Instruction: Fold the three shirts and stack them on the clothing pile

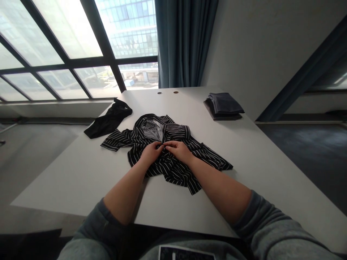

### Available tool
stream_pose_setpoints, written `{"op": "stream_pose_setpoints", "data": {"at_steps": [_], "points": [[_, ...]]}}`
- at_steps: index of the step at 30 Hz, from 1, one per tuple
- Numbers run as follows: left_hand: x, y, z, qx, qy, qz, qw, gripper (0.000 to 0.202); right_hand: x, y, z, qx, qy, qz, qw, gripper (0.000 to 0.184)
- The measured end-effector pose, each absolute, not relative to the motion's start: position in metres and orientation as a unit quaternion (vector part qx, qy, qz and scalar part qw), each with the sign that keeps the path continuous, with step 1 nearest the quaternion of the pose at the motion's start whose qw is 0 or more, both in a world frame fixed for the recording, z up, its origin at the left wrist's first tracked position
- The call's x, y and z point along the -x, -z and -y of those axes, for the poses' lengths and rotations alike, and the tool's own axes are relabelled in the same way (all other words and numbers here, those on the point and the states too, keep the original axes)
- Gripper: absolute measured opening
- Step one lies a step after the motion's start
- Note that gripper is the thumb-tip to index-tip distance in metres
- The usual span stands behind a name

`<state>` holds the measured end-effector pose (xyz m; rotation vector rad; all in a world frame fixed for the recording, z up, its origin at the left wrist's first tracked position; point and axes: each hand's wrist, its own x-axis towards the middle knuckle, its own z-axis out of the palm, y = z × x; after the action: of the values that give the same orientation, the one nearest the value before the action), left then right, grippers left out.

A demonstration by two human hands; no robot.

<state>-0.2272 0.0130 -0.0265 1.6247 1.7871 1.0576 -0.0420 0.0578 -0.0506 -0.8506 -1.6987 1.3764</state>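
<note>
A black shirt with thin white stripes (173, 162) lies crumpled in the middle of the white table (244, 155), its collar toward the window. My left hand (150, 151) and my right hand (179, 149) meet at the shirt's front just below the collar. Both pinch the fabric there, fingertips almost touching each other. My forearms are bare, with grey sleeves pushed up near the elbows.
A plain black garment (108, 121) hangs partly over the table's far left edge. A folded stack of dark grey clothes (223, 105) sits at the far right. Two small round holes (167, 92) mark the table's far edge. Windows and a blue curtain (184, 43) stand behind.
</note>
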Motion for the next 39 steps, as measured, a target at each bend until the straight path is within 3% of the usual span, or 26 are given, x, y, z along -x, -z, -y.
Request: {"op": "stream_pose_setpoints", "data": {"at_steps": [10, 19, 24, 29, 34, 39], "points": [[0.229, 0.028, -0.009, -0.628, -0.343, -0.684, 0.139, 0.006, 0.043, 0.054, -0.060, 0.375, -0.474, 0.644, 0.469, 0.024], [0.223, 0.027, -0.006, -0.672, -0.310, -0.673, -0.009, 0.008, 0.047, 0.062, -0.064, 0.358, -0.458, 0.669, 0.464, 0.021], [0.220, 0.029, -0.006, -0.693, -0.264, -0.663, 0.105, 0.023, 0.046, 0.065, -0.067, 0.346, -0.473, 0.669, 0.456, 0.030], [0.220, 0.031, -0.006, -0.679, -0.220, -0.690, 0.116, 0.016, 0.042, 0.060, -0.066, 0.362, -0.451, 0.686, 0.441, 0.045], [0.221, 0.032, -0.007, -0.691, -0.243, -0.674, 0.100, 0.013, 0.042, 0.059, -0.065, 0.376, -0.417, 0.685, 0.465, 0.035], [0.220, 0.033, -0.010, -0.663, -0.367, -0.636, 0.147, 0.009, 0.041, 0.058, -0.065, 0.385, -0.366, 0.673, 0.514, 0.023]]}}
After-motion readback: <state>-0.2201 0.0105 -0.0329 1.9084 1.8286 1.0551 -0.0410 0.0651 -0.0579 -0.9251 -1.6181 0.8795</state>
